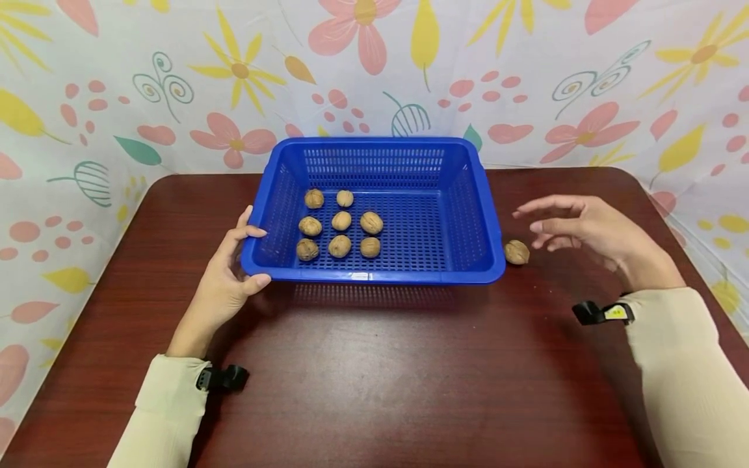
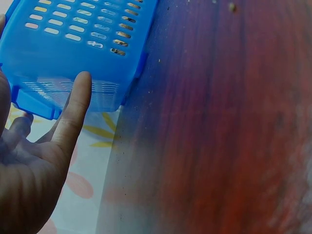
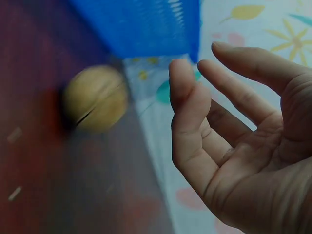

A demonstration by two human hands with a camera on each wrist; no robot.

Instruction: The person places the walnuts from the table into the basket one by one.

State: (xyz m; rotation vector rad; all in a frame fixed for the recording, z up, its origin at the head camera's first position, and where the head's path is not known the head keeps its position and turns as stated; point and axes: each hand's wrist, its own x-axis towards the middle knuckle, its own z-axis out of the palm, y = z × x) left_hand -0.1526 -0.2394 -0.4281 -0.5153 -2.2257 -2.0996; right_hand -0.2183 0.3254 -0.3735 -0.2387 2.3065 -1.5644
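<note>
A blue plastic basket (image 1: 421,277) with slotted walls sits toward the back of the table. Several walnuts (image 1: 341,221) lie in rows on the left part of its floor. My left hand (image 1: 225,270) grips the basket's left rim, with the thumb at the front corner and a finger over the edge. In the left wrist view, one finger lies against the basket's outer wall (image 2: 68,58). Just outside the basket's right side, a single walnut (image 1: 517,252) rests on the table. Beside and above it hovers my right hand (image 1: 591,227), fingers loosely bent, holding nothing. The right wrist view shows that walnut (image 3: 96,99) apart from the fingers.
The dark reddish-brown table (image 1: 398,377) reaches from the basket toward me. A white cloth (image 1: 374,97) printed with flowers and leaves hangs right behind the table and along its sides. Black straps with small devices (image 1: 603,313) sit on both wrists.
</note>
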